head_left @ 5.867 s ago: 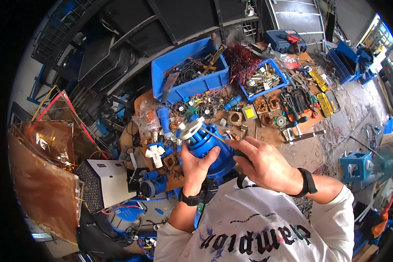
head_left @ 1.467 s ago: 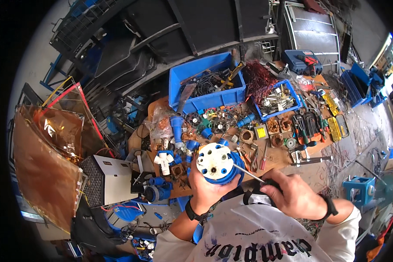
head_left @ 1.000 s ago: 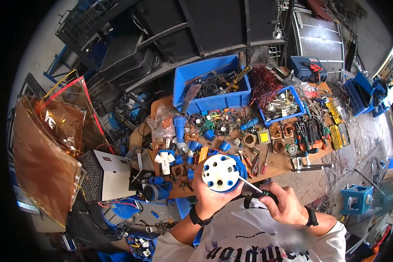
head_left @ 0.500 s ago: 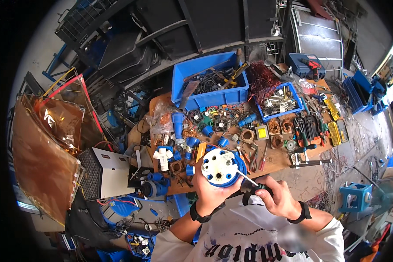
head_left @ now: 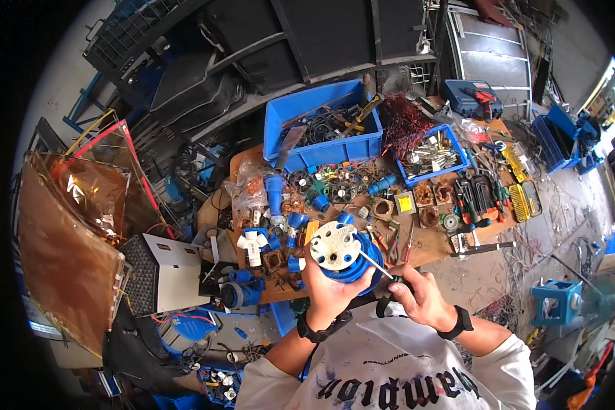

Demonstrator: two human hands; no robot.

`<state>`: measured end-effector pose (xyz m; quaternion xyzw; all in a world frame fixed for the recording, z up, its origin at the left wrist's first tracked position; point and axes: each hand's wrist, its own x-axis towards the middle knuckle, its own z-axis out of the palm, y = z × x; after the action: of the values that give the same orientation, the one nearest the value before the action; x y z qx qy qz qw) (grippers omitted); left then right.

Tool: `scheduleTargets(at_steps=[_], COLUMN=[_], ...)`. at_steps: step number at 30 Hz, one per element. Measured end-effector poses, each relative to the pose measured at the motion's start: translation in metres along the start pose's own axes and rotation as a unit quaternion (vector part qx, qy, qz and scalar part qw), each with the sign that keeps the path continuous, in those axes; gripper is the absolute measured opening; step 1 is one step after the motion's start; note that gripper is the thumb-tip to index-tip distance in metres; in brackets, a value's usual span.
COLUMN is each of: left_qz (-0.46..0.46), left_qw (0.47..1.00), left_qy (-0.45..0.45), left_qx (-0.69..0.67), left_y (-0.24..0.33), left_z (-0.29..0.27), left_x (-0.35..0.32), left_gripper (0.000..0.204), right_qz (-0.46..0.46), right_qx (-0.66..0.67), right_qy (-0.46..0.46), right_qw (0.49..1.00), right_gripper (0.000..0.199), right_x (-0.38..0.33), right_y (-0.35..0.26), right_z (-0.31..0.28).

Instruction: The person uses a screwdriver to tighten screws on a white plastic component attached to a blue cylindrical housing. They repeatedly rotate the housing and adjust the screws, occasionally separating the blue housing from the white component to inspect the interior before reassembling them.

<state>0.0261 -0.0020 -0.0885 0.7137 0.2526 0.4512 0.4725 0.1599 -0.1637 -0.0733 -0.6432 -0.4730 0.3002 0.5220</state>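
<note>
My left hand (head_left: 329, 298) is wrapped round a blue industrial plug connector (head_left: 365, 253), held up in front of my shirt. Its round white face (head_left: 335, 244) has several holes and tilts up and to the left. In my right hand (head_left: 424, 301) is a screwdriver (head_left: 377, 266) with a dark handle, mostly covered by my fingers. The slim metal shaft points up and left, and its tip meets the blue housing just right of the white face. Whether the tip sits in a slot or screw is too small to tell.
Beyond my hands, a wooden bench (head_left: 427, 247) carries loose blue connector parts, a white fitting (head_left: 253, 247) and hand tools. A big blue crate (head_left: 328, 152) of scrap stands at the back, beside a shallow blue tray (head_left: 436, 174) of metal pieces. A white box (head_left: 174, 270) stands left.
The connector has tipped leftward, showing more of its blue side. My right hand has come slightly left and up with the screwdriver, whose tip stays against the connector.
</note>
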Motion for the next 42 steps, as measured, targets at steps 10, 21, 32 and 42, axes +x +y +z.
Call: scheduleTargets(at_steps=[10, 21, 32, 42], left_qz=[-0.039, 0.066, 0.277, 0.244], left_qw=[0.999, 0.996, 0.957, 0.965], left_qy=[-0.017, -0.066, -0.069, -0.096], left_qx=[-0.025, 0.002, 0.044, 0.015], left_y=[-0.003, -0.005, 0.009, 0.012], left_z=[0.0, -0.017, -0.037, -0.036], left_x=[0.002, 0.006, 0.025, 0.021], left_gripper=[0.085, 0.087, 0.095, 0.095], right_qz=[0.05, 0.043, 0.021, 0.005], right_qx=[-0.06, -0.169, -0.204, -0.225], right_qy=[-0.012, -0.082, -0.113, -0.144], right_qw=[0.997, 0.981, 0.972, 0.964], right_gripper=[0.027, 0.028, 0.027, 0.023], right_x=[0.012, 0.008, -0.001, 0.007], right_y=[-0.027, -0.093, -0.12, -0.125], right_z=[-0.009, -0.053, -0.093, -0.087])
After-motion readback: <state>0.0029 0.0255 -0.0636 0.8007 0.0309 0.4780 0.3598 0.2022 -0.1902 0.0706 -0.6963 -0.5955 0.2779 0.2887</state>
